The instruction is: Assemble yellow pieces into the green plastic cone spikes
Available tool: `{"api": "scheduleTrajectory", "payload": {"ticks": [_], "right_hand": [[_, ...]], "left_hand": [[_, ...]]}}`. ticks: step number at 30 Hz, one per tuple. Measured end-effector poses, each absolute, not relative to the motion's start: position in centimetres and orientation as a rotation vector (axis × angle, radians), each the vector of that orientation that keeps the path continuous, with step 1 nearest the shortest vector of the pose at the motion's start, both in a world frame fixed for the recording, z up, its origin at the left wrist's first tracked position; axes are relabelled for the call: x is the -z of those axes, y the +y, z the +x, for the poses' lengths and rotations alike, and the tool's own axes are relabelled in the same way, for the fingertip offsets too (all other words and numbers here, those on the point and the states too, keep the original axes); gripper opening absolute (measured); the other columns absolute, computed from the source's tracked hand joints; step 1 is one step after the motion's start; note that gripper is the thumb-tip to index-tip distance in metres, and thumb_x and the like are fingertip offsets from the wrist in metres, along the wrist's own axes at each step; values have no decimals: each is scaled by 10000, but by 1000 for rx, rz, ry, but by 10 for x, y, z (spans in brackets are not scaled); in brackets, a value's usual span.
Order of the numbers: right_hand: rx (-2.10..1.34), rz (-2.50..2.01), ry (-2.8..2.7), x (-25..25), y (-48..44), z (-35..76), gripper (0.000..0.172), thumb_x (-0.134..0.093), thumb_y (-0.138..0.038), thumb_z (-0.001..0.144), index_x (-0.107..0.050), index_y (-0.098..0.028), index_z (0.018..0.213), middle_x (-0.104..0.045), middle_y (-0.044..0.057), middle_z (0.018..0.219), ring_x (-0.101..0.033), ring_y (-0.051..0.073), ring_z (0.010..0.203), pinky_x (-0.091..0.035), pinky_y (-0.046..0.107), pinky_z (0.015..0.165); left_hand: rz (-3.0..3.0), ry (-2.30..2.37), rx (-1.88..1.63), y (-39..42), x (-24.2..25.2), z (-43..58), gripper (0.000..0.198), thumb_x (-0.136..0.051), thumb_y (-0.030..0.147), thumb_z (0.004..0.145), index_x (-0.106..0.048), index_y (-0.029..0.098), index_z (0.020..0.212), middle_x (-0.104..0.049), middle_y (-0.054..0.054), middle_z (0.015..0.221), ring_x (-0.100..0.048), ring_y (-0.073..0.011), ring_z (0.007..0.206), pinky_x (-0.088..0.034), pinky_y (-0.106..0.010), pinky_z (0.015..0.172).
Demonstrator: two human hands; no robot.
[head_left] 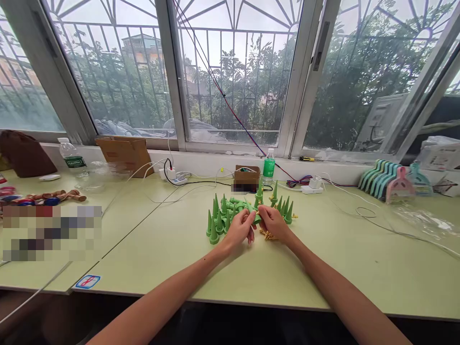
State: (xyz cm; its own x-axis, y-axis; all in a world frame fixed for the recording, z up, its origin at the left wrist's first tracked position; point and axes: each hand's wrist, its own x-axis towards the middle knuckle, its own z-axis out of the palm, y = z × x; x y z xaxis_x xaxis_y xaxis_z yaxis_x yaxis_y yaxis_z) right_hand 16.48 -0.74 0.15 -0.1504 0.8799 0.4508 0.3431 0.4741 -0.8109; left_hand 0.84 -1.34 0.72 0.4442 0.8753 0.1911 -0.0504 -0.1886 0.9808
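Observation:
Both of my hands meet at the middle of the pale green table [323, 268]. My left hand [240, 229] and my right hand [273, 223] are closed together on one green cone-shaped plastic piece [256, 218]. Several more green cones [216, 221] stand upright to the left of my hands, and a few others [285, 208] stand behind and to the right. Small yellowish parts [268, 235] lie on the table under my right hand.
A small brown box [246, 176] and a green-label bottle [268, 166] stand behind the cones. Cables and a power strip [175, 178] run along the sill. A cardboard box [125, 152], a water bottle [72, 159], pastel plastic pieces [390, 179] and clear bags [420, 220] sit around.

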Motion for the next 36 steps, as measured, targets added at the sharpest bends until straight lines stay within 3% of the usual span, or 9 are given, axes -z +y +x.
{"api": "scheduleTrajectory", "payload": {"ticks": [15,26,36], "right_hand": [[-617,-1156,-1684,-1,-7,166,658,-383,-644,916,-388,-206,426,-434,-18,351,-421,102,349,-366,236,443],[-642,-1154,-1673,-4,-9,165,639,-380,-502,933,-351,-211,365,-375,-21,301,-365,96,312,-340,242,411],[-640,-1130,-1609,-7,-10,161,658,-393,-581,924,-350,-212,381,-393,-15,315,-370,98,324,-342,247,413]], "left_hand": [[1952,891,-1111,-21,-8,7,314,-520,495,873,-484,196,784,-537,20,703,-465,-78,467,-336,-206,415],[2286,906,-1216,-18,-3,5,216,-505,350,905,-549,188,769,-497,-5,726,-409,-122,598,-332,-259,561],[2080,923,-1171,-17,-3,8,228,-508,412,904,-587,202,943,-575,-22,895,-478,-95,554,-389,-229,513]]}}
